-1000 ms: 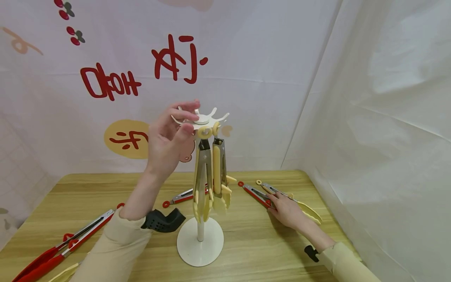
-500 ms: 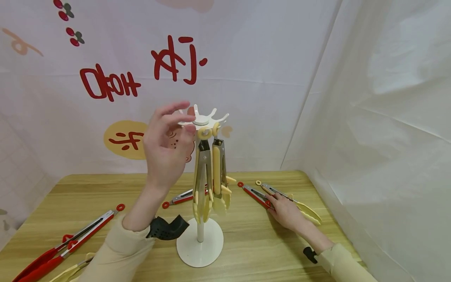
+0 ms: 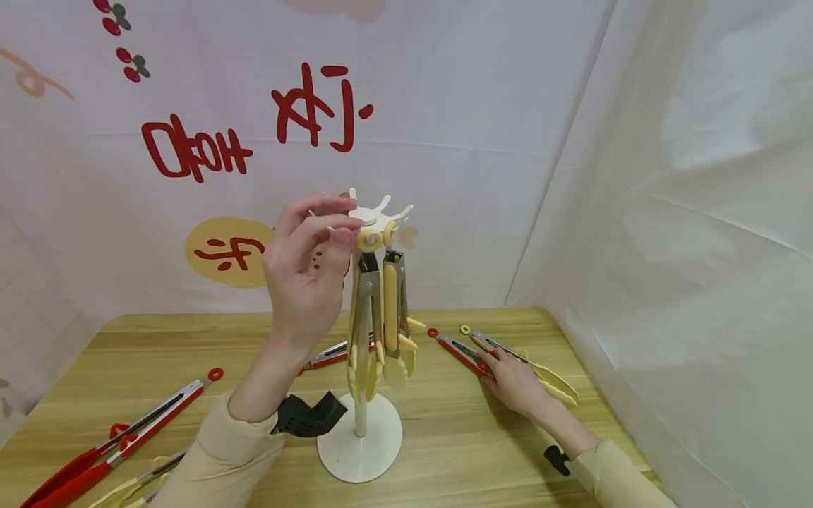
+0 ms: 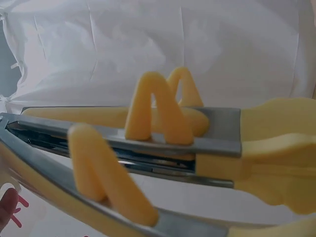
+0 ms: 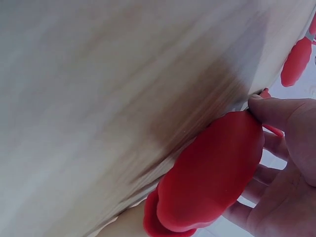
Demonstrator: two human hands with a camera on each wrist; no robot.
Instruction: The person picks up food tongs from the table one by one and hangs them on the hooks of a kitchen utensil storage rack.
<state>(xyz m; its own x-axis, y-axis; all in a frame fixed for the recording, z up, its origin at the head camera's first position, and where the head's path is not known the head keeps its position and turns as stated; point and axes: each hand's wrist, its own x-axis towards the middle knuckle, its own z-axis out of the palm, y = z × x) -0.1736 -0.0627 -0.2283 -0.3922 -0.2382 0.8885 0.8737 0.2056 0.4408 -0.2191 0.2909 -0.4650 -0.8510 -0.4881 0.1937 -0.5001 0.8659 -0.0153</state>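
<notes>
In the head view my left hand (image 3: 305, 268) is at the top of a white hook stand (image 3: 359, 437), fingertips and thumb around the edge of its hub. Two pairs of yellow-tipped tongs (image 3: 367, 296) hang by their rings from its hooks. The left wrist view shows those hanging tongs (image 4: 217, 131) close up, with yellow loops on their metal arms. On the right side of the table my right hand (image 3: 517, 384) holds red tongs (image 3: 459, 347), thumb and fingers on either side of their red head (image 5: 212, 173). Yellow tongs (image 3: 546, 374) lie beside that hand.
More red tongs (image 3: 149, 416) lie on the wooden table (image 3: 457, 451) at the left, with yellow tongs (image 3: 133, 487) in front of them. Another red pair (image 3: 330, 354) lies behind the stand. A white printed cloth (image 3: 444, 85) rises behind the table.
My left hand drew back left from the stand's top, then came back right to its hub. The hanging tongs and my right hand look almost unchanged.
</notes>
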